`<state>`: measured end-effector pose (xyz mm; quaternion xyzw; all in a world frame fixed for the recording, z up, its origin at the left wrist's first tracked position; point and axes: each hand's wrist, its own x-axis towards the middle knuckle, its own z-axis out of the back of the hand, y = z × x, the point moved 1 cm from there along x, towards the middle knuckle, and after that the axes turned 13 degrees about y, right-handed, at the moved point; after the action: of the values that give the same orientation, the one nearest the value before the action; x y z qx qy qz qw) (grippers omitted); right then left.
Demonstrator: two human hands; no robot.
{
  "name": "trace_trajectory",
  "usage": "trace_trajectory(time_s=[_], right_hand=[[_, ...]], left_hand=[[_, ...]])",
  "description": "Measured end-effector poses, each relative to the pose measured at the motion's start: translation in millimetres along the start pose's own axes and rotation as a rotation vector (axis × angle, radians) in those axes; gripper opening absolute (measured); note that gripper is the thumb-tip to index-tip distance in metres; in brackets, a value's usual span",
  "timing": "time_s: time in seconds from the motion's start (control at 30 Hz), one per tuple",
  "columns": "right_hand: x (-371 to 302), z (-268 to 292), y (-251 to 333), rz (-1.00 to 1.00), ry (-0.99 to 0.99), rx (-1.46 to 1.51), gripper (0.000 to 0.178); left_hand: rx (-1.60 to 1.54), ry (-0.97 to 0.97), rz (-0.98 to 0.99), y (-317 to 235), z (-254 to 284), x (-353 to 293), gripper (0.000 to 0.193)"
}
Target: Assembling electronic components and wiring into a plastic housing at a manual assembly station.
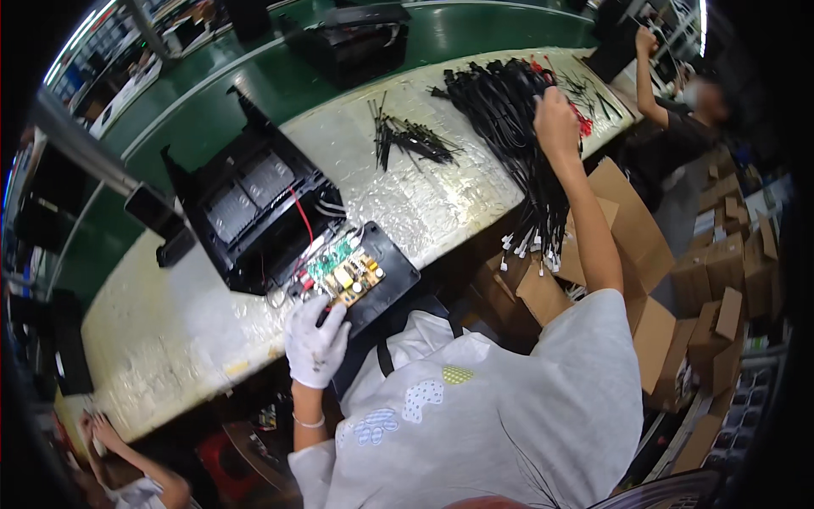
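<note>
My left hand (315,342), in a white glove, rests at the near edge of a circuit board (346,276). Its fingers curl around something dark there that I cannot make out. The board carries green and tan sections and lies on a black plastic panel (392,265). Beside it stands an open black housing (254,199), with a red wire (301,214) running from it toward the board. My bare right hand (558,123) reaches far right to a thick bundle of black cables (500,110), fingers closed on its upper part. White connectors (532,248) hang from the bundle's lower ends.
Black cable ties (411,140) lie loose on the worktable (407,204). Red-ended wires (583,123) are beyond my right hand. Open cardboard boxes (632,254) stand below the table's right edge. A green conveyor (458,30) runs behind. Other people's hands (100,431) show at lower left; another person (691,119) is at far right.
</note>
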<state>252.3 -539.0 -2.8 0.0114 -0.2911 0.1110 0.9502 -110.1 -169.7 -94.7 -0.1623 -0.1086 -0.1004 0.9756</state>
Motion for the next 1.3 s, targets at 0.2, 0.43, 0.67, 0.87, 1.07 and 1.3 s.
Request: trace_trajectory(time_s=[0.2, 0.43, 0.67, 0.87, 1.07, 1.3], right_hand=[[-10.8, 38.1, -21.0, -0.058, -0.421, 0.676, 0.012], [-58.0, 118.5, 29.5, 0.124, -0.648, 0.545, 0.012], [-107.4, 144.5, 152.9, 0.499, -0.162, 0.895, 0.021], [-109.4, 116.8, 149.6, 0.521, 0.350, 1.252, 0.055], [-115.5, 29.5, 58.9, 0.411, 1.090, 1.286, 0.060], [-152.0, 25.0, 157.1, 0.504, 0.691, 1.389, 0.025]], left_hand=[[-0.173, -0.170, -0.022, 5.7, -0.4, 3.2, 0.044], [-1.181, -0.156, 0.007, -10.0, 31.3, 50.2, 0.050], [-1.364, 0.035, -0.402, -91.3, 43.4, 156.2, 0.050], [-1.935, -0.394, -0.256, -77.7, 55.3, 174.6, 0.029], [-2.068, -0.618, -0.448, -15.2, 98.5, 159.4, 0.029], [-2.148, -0.799, -0.266, 44.1, 161.5, 159.8, 0.030]])
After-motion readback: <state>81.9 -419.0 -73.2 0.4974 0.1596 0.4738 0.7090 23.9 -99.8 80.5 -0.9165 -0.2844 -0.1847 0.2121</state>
